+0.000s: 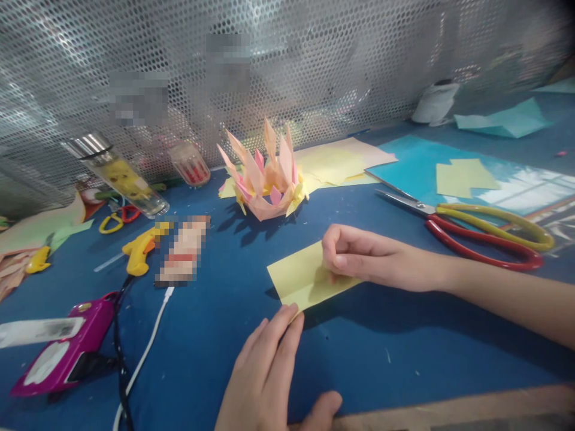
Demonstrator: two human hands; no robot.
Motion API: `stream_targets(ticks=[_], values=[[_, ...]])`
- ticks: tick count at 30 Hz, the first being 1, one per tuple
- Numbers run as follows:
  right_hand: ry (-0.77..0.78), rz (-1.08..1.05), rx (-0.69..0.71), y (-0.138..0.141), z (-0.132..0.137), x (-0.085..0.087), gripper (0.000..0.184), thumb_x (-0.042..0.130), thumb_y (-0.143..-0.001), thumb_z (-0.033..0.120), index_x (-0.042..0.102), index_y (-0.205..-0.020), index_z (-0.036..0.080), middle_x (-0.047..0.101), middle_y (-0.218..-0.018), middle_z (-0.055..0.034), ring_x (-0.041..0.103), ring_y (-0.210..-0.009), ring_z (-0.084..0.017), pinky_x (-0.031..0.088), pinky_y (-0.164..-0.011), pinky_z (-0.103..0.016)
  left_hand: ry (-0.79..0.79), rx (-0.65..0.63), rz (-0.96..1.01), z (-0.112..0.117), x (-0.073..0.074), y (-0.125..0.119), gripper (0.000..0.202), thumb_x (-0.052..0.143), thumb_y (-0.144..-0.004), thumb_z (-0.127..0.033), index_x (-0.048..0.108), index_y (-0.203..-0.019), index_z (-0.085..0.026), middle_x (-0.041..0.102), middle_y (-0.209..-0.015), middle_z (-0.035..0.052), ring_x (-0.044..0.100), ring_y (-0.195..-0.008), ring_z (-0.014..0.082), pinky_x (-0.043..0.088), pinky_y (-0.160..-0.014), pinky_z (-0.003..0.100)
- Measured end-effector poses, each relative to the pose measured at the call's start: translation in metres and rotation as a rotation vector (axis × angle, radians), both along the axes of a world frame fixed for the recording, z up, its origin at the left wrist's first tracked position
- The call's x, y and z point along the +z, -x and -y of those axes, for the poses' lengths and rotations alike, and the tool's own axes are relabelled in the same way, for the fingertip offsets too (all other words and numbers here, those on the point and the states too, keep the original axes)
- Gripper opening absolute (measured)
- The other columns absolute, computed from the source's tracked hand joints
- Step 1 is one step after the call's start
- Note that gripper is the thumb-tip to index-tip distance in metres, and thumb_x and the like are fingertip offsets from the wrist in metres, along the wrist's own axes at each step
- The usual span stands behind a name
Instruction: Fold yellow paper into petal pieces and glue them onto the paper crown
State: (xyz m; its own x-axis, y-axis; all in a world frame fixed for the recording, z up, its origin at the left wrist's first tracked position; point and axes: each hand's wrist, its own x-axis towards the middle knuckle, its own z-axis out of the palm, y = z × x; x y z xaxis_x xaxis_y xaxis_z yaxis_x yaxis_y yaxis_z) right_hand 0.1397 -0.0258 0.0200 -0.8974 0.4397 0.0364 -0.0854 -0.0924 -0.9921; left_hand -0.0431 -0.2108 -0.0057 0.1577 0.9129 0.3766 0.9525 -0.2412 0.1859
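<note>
A rectangular piece of pale yellow paper lies on the blue table in front of me, a fold line running along its near side. My left hand has its fingers stretched out, the tips touching the paper's near left corner and the thumb spread away. Over the right part of the paper, my right hand is closed, with thumb and curled fingers together on the sheet; its fingertips are partly hidden. Beyond the hands stands a folded paper crown with peach, pink and yellow points.
Red-and-yellow-handled scissors lie at right by a blue sheet with yellow scraps. To the left are a yellow glue gun, a phone-like object on a white cable, a magenta device and a tilted bottle. Perforated metal backs the table.
</note>
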Motion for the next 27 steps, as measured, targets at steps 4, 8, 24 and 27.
stream_targets(ticks=[4, 8, 24, 27], values=[[0.125, -0.138, -0.084, 0.003, 0.0, -0.004, 0.017, 0.053, -0.094, 0.036, 0.046, -0.091, 0.021, 0.036, -0.063, 0.0082, 0.033, -0.054, -0.006, 0.041, -0.062, -0.022, 0.031, 0.079, 0.122, 0.002, 0.001, -0.005, 0.044, 0.049, -0.091, -0.042, 0.047, -0.131, -0.023, 0.058, -0.126, 0.008, 0.058, -0.114, 0.0229, 0.051, -0.094, 0.034], [0.123, -0.164, -0.085, 0.005, -0.002, -0.006, 0.016, 0.053, -0.094, 0.036, 0.049, -0.1, 0.022, 0.028, -0.055, 0.0113, 0.023, -0.048, -0.006, 0.042, -0.058, -0.022, 0.031, 0.137, 0.206, 0.002, 0.004, -0.007, 0.034, 0.052, -0.089, -0.036, 0.052, -0.122, -0.025, 0.059, -0.119, 0.0067, 0.061, -0.106, 0.0206, 0.055, -0.085, 0.03], [-0.83, 0.195, 0.057, 0.002, 0.005, 0.007, 0.024, 0.05, -0.093, 0.028, 0.06, -0.075, 0.014, 0.056, -0.071, -0.0025, 0.05, -0.067, -0.012, 0.041, -0.064, -0.022, -0.013, 0.064, 0.08, -0.001, 0.002, -0.007, 0.037, 0.052, -0.089, -0.035, 0.053, -0.123, -0.022, 0.054, -0.119, 0.0114, 0.059, -0.103, 0.0225, 0.052, -0.085, 0.033], [-0.889, 0.269, 0.026, 0.004, 0.006, 0.003, 0.027, 0.048, -0.094, 0.031, 0.058, -0.074, 0.016, 0.055, -0.07, -0.0017, 0.05, -0.064, -0.012, 0.039, -0.06, -0.022, -0.022, 0.079, 0.022, -0.001, 0.002, -0.008, 0.043, 0.049, -0.09, -0.036, 0.048, -0.13, -0.021, 0.046, -0.131, 0.0134, 0.056, -0.111, 0.024, 0.052, -0.085, 0.033]])
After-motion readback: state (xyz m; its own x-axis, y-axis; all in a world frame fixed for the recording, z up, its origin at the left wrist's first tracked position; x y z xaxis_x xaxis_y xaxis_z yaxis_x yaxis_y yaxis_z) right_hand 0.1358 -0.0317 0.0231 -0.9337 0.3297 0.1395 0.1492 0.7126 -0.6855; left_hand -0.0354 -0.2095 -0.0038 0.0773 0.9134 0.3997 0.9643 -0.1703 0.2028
